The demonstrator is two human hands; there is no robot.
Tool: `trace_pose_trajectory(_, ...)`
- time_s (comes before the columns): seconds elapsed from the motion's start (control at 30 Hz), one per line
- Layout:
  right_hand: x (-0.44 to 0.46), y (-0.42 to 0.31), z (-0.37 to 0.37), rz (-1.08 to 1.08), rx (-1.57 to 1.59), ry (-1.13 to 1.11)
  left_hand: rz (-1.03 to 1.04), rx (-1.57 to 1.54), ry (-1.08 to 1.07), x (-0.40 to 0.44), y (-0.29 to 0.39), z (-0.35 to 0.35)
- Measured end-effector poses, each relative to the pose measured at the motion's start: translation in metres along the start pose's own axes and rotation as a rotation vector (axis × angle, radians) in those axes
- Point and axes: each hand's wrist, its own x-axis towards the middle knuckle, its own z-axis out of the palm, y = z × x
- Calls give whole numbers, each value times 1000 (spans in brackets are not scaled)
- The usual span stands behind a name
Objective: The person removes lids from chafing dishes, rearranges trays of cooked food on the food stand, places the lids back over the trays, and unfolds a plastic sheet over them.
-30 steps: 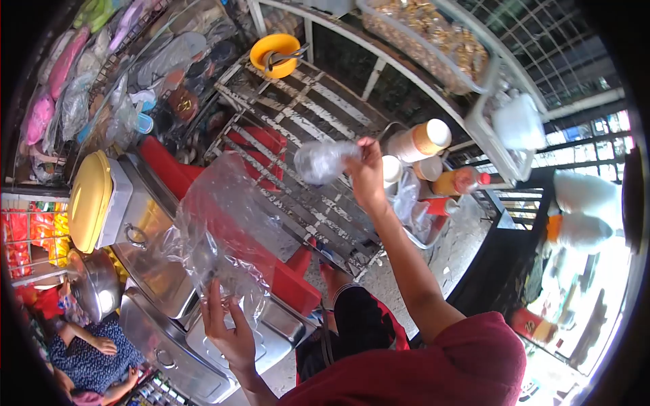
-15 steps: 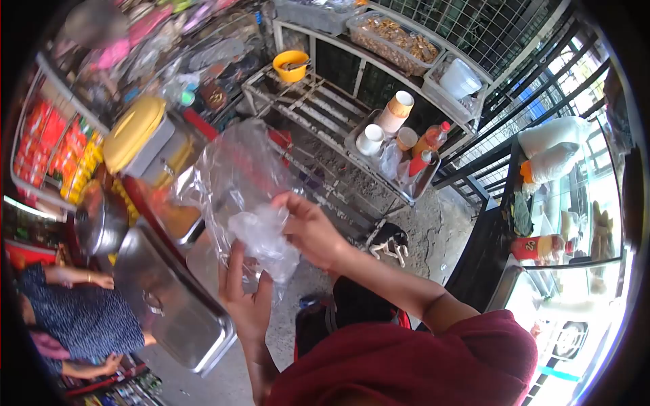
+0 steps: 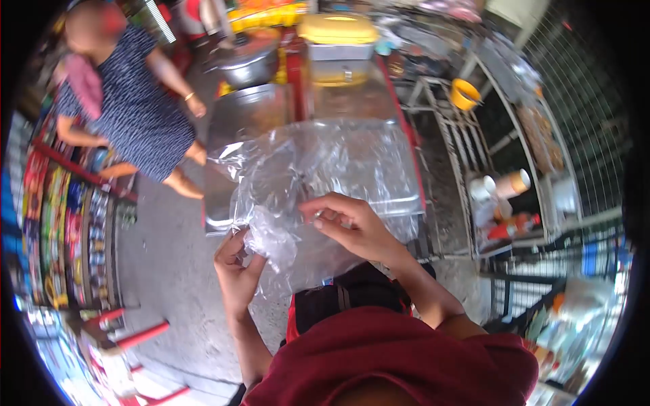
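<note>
A large clear plastic bag (image 3: 271, 159) spreads in front of me, over the metal trays. Bunched at its near end is a crumpled whitish plastic bag (image 3: 272, 238). My left hand (image 3: 237, 267) is closed on this bunched plastic, thumb on the near side. To the right of it, my right hand (image 3: 352, 227) is raised with thumb and fingers pinched together. A small shiny bit shows at those fingertips, too small to name. The clear film runs behind the right hand; whether the fingers grip it is unclear.
Lidded metal trays (image 3: 237, 115) stand ahead, with a yellow-lidded container (image 3: 338, 30) and a metal pot (image 3: 249, 64) behind. A person in a patterned dress (image 3: 139, 95) walks at left. On the right, a rack (image 3: 467, 135) holds a yellow bowl (image 3: 465, 94) and cups (image 3: 482, 187).
My view has swung left, bringing the trays to the centre and the rack to the right. My right hand has drawn away from the whitish bag; the left still holds it.
</note>
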Motion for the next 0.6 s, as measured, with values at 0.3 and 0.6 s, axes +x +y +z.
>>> trace_pose_trajectory(0.3,52,25,63,123,132,-518,-189,34,326,-70,-34,-159)
trace_pose_trajectory(0.6,115,27,174,100,2,-821,-234,168,607,-106,-41,-272)
